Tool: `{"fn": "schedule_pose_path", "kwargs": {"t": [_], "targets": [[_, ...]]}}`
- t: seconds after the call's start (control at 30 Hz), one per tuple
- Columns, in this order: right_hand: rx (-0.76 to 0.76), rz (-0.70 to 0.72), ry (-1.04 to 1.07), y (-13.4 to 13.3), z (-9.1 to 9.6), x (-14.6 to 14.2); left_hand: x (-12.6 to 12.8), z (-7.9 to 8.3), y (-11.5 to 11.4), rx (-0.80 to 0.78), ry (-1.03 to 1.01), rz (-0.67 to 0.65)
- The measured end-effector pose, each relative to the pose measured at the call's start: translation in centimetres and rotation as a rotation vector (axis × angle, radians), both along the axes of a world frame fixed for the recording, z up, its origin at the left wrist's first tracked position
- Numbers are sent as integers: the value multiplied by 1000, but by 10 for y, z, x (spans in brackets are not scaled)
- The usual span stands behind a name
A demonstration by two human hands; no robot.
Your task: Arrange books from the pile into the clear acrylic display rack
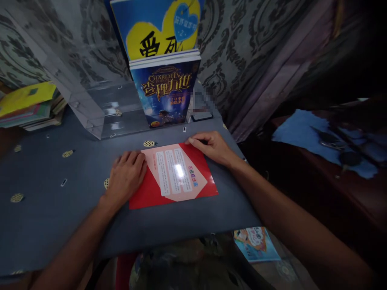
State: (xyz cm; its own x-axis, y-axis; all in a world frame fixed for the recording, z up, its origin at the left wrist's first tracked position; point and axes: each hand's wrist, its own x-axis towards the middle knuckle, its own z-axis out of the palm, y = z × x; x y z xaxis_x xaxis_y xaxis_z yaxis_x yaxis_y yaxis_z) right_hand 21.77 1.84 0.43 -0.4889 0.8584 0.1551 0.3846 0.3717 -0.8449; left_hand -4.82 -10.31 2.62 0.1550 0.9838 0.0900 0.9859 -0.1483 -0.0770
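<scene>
Two hands at a red booklet

The red-and-pink booklet (172, 197) lies flat on the dark patterned tablecloth (36, 229), near the table's front edge, light glaring off its printed middle. From where I stand, the left hand (125, 173) rests palm down at its left side, fingers bent over the edge. The right hand (213, 147) is at the far right corner, thumb laid along it, other fingers curled. Whether either hand truly pinches it, I cannot tell.

Just beyond, a dark blue book (169, 96) stands before a taller yellow-heart book (145, 24), beside a clear rack (87, 117). Books are stacked (30, 100) at far left. A light-blue book (256, 245) shows below the table edge; a blue cloth (296, 129) lies off right.
</scene>
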Motion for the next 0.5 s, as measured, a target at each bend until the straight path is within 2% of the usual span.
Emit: {"fn": "schedule_pose_path", "kwargs": {"t": [0.1,0.2,0.27,0.33,0.5], "targets": [[12,20,41,3,-4,-1,0,-6,-2,45,-101,-184],[47,11,62,3,-6,-2,7,-8,-7,-14,-227,-485],[65,5,67,2,-6,-3,14,-8,-12,-69,-239,-604],[80,0,62,1,-7,-4,20,-7,-16,-100,-220,-634],[103,-15,41,1,-9,-6,26,-8,-19,-142,-214,-597]]}}
